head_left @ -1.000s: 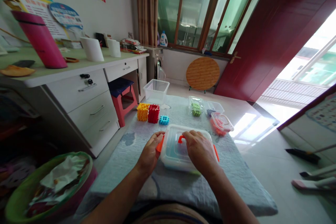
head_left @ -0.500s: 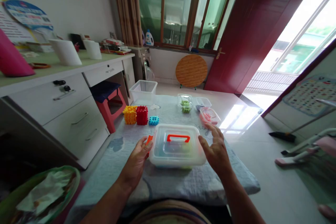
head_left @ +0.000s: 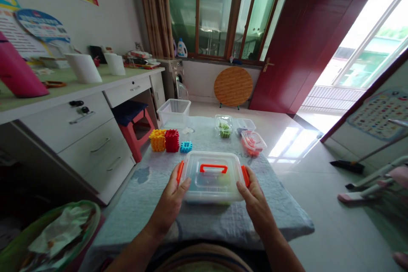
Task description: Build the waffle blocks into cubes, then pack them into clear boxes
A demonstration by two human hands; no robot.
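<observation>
A clear plastic storage box (head_left: 212,185) with an orange handle (head_left: 213,166) on its lid stands on the cloth-covered table in front of me. Its lid is on, and blurred blue and yellow-green contents show through. My left hand (head_left: 172,197) grips the box's left end, thumb on the lid's edge beside an orange side latch (head_left: 180,172). At the right end my right hand (head_left: 253,193) holds the box the same way, next to the other orange latch (head_left: 245,176). Both latches lie against the box's sides.
Beyond the box stand yellow (head_left: 158,140), red (head_left: 172,140) and light-blue (head_left: 186,147) block cubes. Small clear containers with green pieces (head_left: 225,129) and red pieces (head_left: 253,144) are at the back right. An open clear bin (head_left: 174,112) stands at the far left; a waste basket (head_left: 92,221) is lower left.
My right hand has come in from beside the box and closed on its right end. The right latch now shows against the side. My left thumb has moved onto the lid's edge.
</observation>
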